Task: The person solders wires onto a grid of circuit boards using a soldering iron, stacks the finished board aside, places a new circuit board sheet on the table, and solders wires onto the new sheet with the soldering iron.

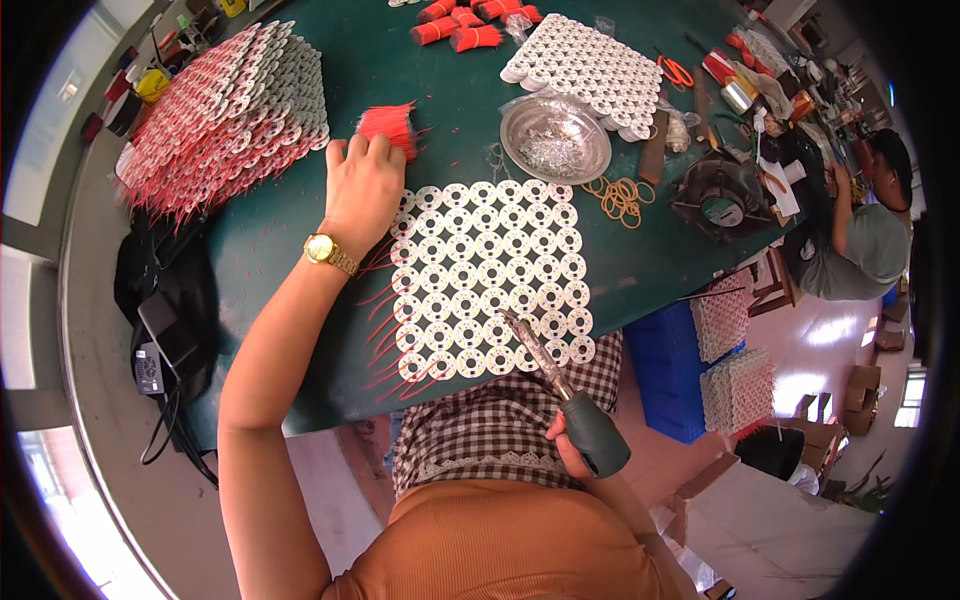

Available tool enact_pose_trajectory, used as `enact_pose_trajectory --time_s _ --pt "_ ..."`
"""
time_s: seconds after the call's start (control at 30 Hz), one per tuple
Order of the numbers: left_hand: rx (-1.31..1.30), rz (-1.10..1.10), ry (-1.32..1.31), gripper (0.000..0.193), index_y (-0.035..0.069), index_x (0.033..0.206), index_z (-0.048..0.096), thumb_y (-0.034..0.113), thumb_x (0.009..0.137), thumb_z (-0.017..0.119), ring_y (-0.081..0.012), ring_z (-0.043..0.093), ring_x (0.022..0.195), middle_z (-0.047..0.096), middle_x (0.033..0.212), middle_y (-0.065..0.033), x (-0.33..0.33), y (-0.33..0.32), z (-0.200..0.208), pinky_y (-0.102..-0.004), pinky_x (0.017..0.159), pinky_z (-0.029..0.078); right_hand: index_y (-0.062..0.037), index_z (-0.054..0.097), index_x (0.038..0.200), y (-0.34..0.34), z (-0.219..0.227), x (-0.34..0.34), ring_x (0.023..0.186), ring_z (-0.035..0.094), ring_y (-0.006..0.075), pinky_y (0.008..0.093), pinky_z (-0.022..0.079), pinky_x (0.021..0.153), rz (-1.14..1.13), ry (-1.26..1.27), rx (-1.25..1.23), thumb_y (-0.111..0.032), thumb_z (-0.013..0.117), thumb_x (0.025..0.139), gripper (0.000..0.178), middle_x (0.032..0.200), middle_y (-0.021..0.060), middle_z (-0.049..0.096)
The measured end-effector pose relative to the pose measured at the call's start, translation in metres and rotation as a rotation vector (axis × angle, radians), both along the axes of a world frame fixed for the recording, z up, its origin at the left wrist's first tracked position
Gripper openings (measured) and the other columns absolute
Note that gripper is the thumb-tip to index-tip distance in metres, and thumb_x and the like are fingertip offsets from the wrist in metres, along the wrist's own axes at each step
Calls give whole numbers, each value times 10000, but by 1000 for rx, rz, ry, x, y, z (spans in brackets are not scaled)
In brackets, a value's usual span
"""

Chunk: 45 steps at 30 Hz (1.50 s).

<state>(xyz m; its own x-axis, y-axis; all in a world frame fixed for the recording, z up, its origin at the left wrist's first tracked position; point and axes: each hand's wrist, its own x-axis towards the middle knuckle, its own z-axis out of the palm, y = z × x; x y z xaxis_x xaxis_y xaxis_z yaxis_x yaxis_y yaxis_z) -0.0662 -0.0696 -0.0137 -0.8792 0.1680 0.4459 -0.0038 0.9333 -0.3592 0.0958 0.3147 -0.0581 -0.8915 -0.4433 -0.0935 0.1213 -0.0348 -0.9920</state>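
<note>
My left hand [366,180], with a gold watch at its wrist, reaches to a pile of short red wires [388,124]. Its fingers are curled at the pile's near left edge; the fingertips are partly hidden. My right hand [568,448] grips a soldering iron [597,434] by its thick dark green handle. The iron's metal shaft slants up and left over a panel of round white circuit boards [490,272], lying flat before me. Red wires stick out from the boards along the panel's left edge. Most of my right hand is behind the handle.
Stacked panels with red wires [235,120] stand far left. A metal bowl [516,150], bare panels [580,65] and rubber bands [622,202] lie beyond the work. A black fan-like device [722,195] sits right, a blue crate [665,385] below. Another person [870,245] sits far right.
</note>
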Motion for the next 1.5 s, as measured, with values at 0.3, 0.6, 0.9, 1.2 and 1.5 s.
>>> enact_pose_trajectory --time_s 0.3,0.6,0.9,1.2,1.5 --pt "98 176 -35 73 91 942 547 83 870 539 -246 555 949 569 928 -60 2 3 -11 -540 1003 355 -8 631 738 -12 16 -46 462 484 91 256 396 430 232 -496 497 -30 514 920 218 635 51 569" --pt "209 53 196 188 134 1021 673 84 864 584 -238 547 990 571 963 -31 10 -5 -14 -503 995 362 55 630 933 6 -11 -13 495 537 125 284 426 429 255 226 472 -214 526 999 295 672 77 587" --pt "1133 -17 442 111 96 981 740 154 887 729 -124 636 792 701 894 -28 21 -28 -4 -288 762 493 -73 659 1048 5 -22 -13 673 684 213 313 553 608 141 22 535 -191 828 686 416 809 44 694" --pt "1367 -35 220 94 -3 884 672 72 902 724 -62 590 700 665 787 2 86 24 42 -209 669 486 -4 649 960 -6 11 -30 561 646 149 261 516 467 223 -732 181 -97 675 866 135 656 65 652" --pt "1333 104 130 129 30 812 635 75 838 753 -170 535 646 625 753 -32 155 81 40 -300 697 438 -10 655 834 -17 13 -19 603 502 73 223 414 552 -15 -320 19 38 625 784 76 711 27 604"
